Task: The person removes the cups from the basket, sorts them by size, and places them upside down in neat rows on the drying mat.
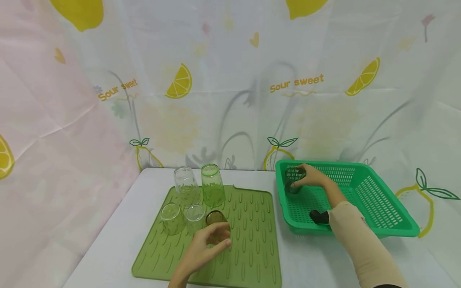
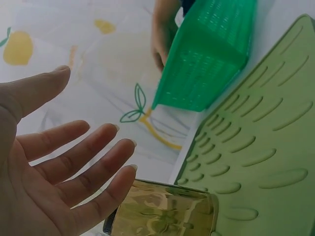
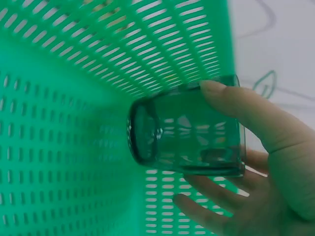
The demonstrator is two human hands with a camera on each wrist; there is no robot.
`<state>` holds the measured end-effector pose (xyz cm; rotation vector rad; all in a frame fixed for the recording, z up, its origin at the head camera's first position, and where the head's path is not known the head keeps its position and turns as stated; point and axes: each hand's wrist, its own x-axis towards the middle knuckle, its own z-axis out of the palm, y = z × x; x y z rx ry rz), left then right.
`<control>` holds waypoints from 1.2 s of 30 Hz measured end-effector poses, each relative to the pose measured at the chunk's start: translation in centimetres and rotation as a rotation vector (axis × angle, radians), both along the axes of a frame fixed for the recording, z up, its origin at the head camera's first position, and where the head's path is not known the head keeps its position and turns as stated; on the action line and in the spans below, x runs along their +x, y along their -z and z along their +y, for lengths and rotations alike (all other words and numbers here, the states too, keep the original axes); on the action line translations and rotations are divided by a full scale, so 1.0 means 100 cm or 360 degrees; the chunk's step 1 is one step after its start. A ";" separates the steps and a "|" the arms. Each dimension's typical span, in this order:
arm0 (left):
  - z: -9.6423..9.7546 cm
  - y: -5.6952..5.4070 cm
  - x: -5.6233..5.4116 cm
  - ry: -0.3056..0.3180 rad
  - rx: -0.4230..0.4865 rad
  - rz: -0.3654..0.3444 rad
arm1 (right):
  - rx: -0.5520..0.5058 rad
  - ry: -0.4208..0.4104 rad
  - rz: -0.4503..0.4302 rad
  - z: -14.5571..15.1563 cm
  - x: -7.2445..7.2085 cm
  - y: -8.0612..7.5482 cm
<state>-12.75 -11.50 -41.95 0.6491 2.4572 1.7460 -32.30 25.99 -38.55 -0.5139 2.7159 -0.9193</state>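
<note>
In the green basket's back left corner, my right hand (image 1: pixel 313 176) grips a dark-tinted drinking glass (image 3: pixel 182 130), thumb on one side and fingers on the other. The right wrist view has its base toward the basket floor. My left hand (image 1: pixel 203 248) is over the olive drying mat (image 1: pixel 252 240), thumb and fingers spread apart with nothing between them. Just beyond its fingers stands a small amber glass (image 1: pixel 215 216), also beside the fingertips in the left wrist view. Left of it are two short clear glasses, one (image 1: pixel 195 218) nearer the amber glass, the other (image 1: pixel 173 220) farther left.
A tall clear glass (image 1: pixel 187 188) and a tall green glass (image 1: pixel 213 186) stand at the mat's back left. The green basket (image 1: pixel 381 232) sits right of the mat, with a black object (image 1: pixel 318 217) inside near its front wall. A printed curtain (image 1: pixel 230 120) hangs behind.
</note>
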 end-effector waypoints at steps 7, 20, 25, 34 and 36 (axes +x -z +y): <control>0.004 -0.003 -0.009 -0.0046 0.0073 0.0020 | -0.0166 0.0019 0.0076 0.008 0.014 -0.015; 0.014 -0.016 -0.036 -0.0080 0.0140 0.0024 | -0.0514 0.0053 0.0273 -0.003 0.062 -0.034; 0.021 -0.023 -0.045 -0.0109 0.0113 0.0069 | -0.0675 0.0079 0.0334 -0.014 0.078 -0.034; 0.041 -0.040 -0.059 -0.0014 0.0101 0.0133 | -0.0979 -0.0015 0.0365 -0.049 0.106 -0.026; 0.046 -0.044 -0.062 0.0024 0.0097 0.0144 | -0.1002 -0.0038 0.0378 -0.058 0.110 -0.025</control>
